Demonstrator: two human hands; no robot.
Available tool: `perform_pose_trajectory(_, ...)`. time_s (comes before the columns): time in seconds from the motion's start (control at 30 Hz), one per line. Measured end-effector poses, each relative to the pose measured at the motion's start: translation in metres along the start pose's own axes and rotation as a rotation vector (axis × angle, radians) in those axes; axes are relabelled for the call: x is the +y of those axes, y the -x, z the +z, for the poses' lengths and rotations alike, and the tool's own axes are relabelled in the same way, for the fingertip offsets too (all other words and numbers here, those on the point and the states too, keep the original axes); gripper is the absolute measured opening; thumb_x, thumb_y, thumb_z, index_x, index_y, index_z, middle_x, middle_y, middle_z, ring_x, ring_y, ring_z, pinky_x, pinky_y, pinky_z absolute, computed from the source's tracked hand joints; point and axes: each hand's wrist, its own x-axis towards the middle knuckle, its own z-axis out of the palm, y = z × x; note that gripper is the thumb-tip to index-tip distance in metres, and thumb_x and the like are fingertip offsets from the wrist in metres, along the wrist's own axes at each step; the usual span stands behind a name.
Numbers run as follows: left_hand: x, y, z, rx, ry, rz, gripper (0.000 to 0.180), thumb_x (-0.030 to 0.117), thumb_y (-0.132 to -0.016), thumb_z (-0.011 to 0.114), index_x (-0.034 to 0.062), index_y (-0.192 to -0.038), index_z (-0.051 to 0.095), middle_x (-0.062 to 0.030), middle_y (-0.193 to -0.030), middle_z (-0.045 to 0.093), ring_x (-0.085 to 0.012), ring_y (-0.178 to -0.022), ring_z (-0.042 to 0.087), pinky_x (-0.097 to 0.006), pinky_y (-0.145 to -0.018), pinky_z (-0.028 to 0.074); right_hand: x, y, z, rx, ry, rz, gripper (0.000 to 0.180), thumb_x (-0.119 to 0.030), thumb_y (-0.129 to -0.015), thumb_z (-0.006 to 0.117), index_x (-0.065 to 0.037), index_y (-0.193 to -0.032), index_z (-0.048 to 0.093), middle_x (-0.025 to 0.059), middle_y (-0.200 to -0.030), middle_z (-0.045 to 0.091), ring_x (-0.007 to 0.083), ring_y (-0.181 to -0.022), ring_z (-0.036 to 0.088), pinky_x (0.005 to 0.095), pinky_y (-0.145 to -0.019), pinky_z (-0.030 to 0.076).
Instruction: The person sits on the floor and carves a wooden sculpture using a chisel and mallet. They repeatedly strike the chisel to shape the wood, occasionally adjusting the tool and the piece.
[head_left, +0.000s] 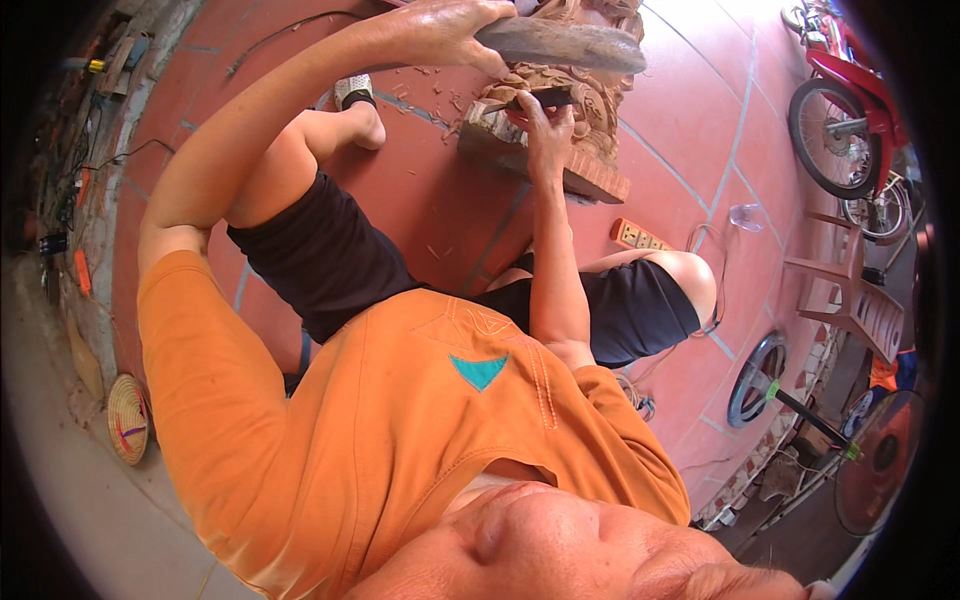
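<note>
A brown wood carving (600,115) with deep curled relief stands on the red tile floor in front of me, its thick plain base toward me. My left hand (462,38) is closed round one end of a smooth greyish wooden club (575,45), held over the carving and pointing right. Below the club, my right hand (547,145) grips a dark chisel (553,97) lying across the carved surface. The fingers hide part of the chisel, and I cannot tell where its edge meets the wood.
Wood shavings (440,105) litter the tiles left of the carving. To its right lie a power strip (640,237) and a clear plastic cup (746,217). Further right stand a red motorbike (850,110), a plastic chair (860,305) and a fan (880,460). Tools line the left edge.
</note>
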Motion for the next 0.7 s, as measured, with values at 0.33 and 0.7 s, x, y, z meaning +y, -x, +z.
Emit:
perform_pose_trajectory(0.33,0.004,0.003,0.002,0.045,0.031,0.083,0.059,0.036,-0.082,0.077,-0.002,-0.123,0.056,-0.0276,-0.094,0.069,-0.0411,-0.092,0.07,-0.049,-0.079,0.054,-0.002,0.008,0.016,-0.043,0.093,-0.039,0.022,-0.011,-0.091,0.074,0.0,-0.106,0.062,0.0076,-0.092,0.071,0.0132,-0.078,0.067,0.0276,-0.069,0.057)
perform_pose_trajectory(0.7,-0.016,0.001,0.022,-0.104,-0.192,0.084,0.053,0.034,-0.083,0.075,-0.0018,-0.117,0.056,-0.0275,-0.088,0.068,-0.0438,-0.086,0.068,-0.051,-0.075,0.053,0.0,0.011,0.026,-0.03,0.479,-0.249,0.027,-0.02,-0.088,0.077,0.001,-0.101,0.066,0.0123,-0.084,0.073,0.0205,-0.076,0.069,0.0353,-0.071,0.053)
